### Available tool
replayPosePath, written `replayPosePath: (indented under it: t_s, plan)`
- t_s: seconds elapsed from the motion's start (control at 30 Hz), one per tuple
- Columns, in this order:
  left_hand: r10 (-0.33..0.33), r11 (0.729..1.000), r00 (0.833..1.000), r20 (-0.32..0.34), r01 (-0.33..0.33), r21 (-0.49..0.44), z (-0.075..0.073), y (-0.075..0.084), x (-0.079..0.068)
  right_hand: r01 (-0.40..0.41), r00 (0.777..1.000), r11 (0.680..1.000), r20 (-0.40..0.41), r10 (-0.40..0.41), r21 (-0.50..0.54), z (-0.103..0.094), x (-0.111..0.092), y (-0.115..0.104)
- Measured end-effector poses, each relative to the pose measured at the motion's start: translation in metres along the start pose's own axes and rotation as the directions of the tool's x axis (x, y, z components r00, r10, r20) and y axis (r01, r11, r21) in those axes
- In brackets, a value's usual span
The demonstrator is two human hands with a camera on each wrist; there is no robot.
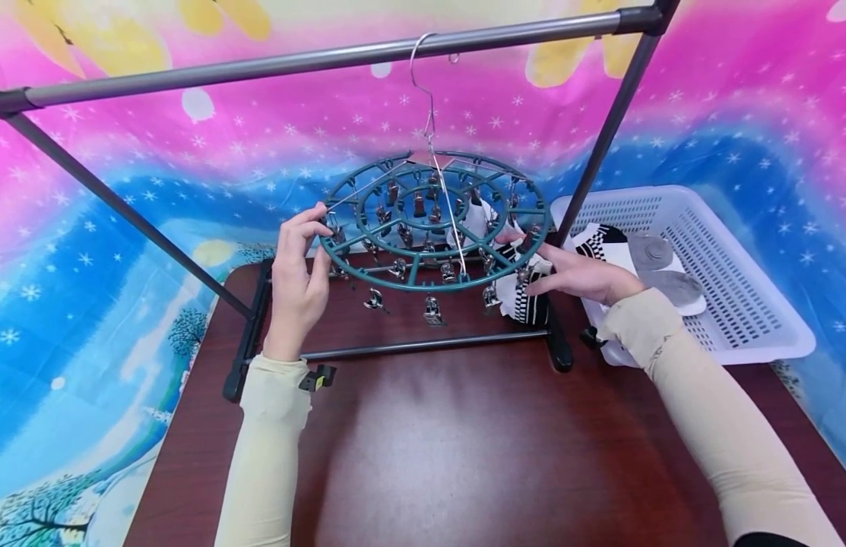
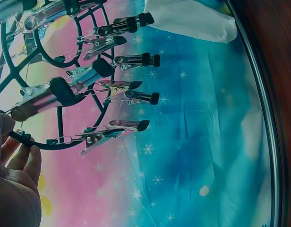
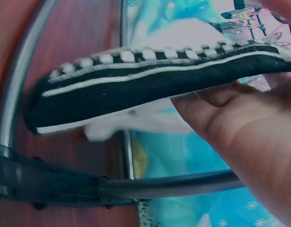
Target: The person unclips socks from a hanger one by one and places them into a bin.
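A round green clip hanger (image 1: 412,286) hangs by its wire hook, with several metal clips (image 1: 432,310) around its rings. My left hand (image 1: 301,266) grips the outer ring at the left; in the left wrist view, fingertips (image 2: 31,158) pinch the ring. My right hand (image 1: 587,275) is at the hanger's right side, thumb and fingers spread apart around a hanging black-and-white checkered sock (image 1: 525,296). In the right wrist view, this sock (image 3: 136,85) stretches across in front of part of the hand. Another white sock (image 1: 479,220) hangs farther back.
The hook rests over the top bar (image 1: 313,64) of a dark metal rack, whose feet (image 1: 561,349) stand on the brown table (image 1: 423,441). At the right is a white plastic basket (image 1: 751,304) with grey-and-white socks (image 1: 672,285) and a checkered one. A patterned cloth (image 1: 108,266) hangs behind.
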State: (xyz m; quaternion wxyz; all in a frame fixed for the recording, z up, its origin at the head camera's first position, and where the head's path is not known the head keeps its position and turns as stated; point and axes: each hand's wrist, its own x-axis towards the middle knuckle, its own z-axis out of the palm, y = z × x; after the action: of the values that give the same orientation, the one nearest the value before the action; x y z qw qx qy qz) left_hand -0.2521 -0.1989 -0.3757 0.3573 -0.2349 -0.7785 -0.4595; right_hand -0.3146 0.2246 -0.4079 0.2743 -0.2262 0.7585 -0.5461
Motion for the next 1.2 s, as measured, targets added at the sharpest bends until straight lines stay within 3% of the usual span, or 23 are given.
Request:
replayPosePath:
  t_s: [0.1, 0.23, 0.33, 0.4, 0.47, 0.57, 0.63, 0.7, 0.83, 0.93, 1.03, 1.2]
  plan:
    - [-0.013, 1.000, 1.000, 0.014, 0.013, -0.001, 0.000, 0.000, -0.001, -0.027, 1.000, 1.000, 0.009, 0.027, 0.014, 0.003, 0.000, 0.000]
    - [-0.001, 0.999, 1.000, 0.015, 0.001, 0.047, 0.002, 0.005, -0.005, -0.109, 0.993, 0.987, -0.053, 0.104, -0.115, 0.008, -0.002, 0.001]
    - [0.079, 0.992, 0.995, -0.055, -0.073, 0.102, 0.010, 0.019, -0.009, -0.152, 0.987, 0.965, -0.076, 0.139, -0.213, 0.014, -0.004, 0.000]
    - [0.190, 0.974, 0.975, -0.113, -0.174, 0.144, 0.021, 0.033, -0.012, -0.132, 0.991, 0.962, -0.065, 0.119, -0.239, 0.018, -0.005, -0.002]
    - [0.346, 0.923, 0.931, -0.115, -0.316, 0.221, 0.033, 0.051, -0.016, -0.120, 0.992, 0.957, -0.059, 0.108, -0.265, 0.021, -0.006, -0.003]
    - [0.536, 0.782, 0.843, 0.046, -0.516, 0.350, 0.053, 0.076, -0.024, -0.136, 0.990, 0.951, -0.063, 0.123, -0.277, 0.024, -0.009, -0.006]
    - [0.570, 0.704, 0.800, 0.185, -0.592, 0.392, 0.064, 0.087, -0.030, -0.168, 0.985, 0.948, -0.075, 0.154, -0.271, 0.025, -0.011, -0.006]
    - [0.547, 0.670, 0.791, 0.273, -0.609, 0.423, 0.071, 0.091, -0.034, -0.180, 0.983, 0.952, -0.082, 0.164, -0.249, 0.026, -0.011, -0.006]
    - [0.519, 0.690, 0.817, 0.252, -0.574, 0.442, 0.072, 0.087, -0.035, -0.151, 0.988, 0.967, -0.076, 0.138, -0.207, 0.028, -0.010, -0.001]
    - [0.534, 0.713, 0.820, 0.206, -0.568, 0.411, 0.064, 0.082, -0.031, -0.175, 0.983, 0.967, -0.081, 0.162, -0.186, 0.029, -0.014, -0.001]
    - [0.531, 0.736, 0.823, 0.202, -0.566, 0.372, 0.056, 0.077, -0.028, -0.210, 0.976, 0.965, -0.089, 0.198, -0.157, 0.031, -0.019, -0.002]
    - [0.473, 0.809, 0.859, 0.195, -0.511, 0.292, 0.047, 0.069, -0.025, -0.179, 0.983, 0.975, -0.056, 0.173, -0.129, 0.037, -0.022, 0.000]
